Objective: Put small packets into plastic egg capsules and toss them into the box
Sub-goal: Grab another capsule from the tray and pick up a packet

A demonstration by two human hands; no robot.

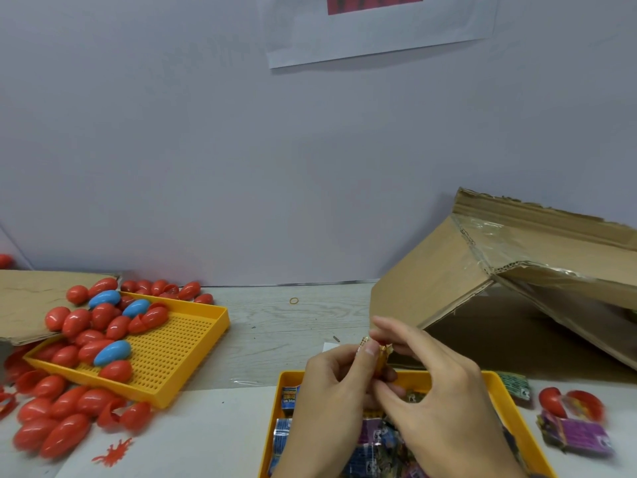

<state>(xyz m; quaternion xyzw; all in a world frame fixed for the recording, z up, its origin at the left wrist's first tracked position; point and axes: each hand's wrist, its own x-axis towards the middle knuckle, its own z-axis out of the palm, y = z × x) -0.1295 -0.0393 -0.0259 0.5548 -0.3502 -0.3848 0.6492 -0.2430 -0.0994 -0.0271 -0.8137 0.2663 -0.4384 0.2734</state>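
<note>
Both hands meet above the near yellow tray [510, 405] of small packets. My left hand [331, 391] and my right hand [434, 384] pinch a small golden packet [379, 357] between their fingertips. Blue and purple packets [286, 436] fill the tray under my hands. Red and blue egg capsules [103, 336] are heaped on a second yellow tray [186, 350] at the left and spill onto the table. The cardboard box [482, 281] lies tilted at the right, its opening facing me.
An open red capsule [568, 401] and purple packets [579, 436] lie right of the near tray. A rubber band [294, 300] and a red splat toy [113, 453] lie on the table. A cardboard flap [31, 301] sits far left. A wall stands close behind.
</note>
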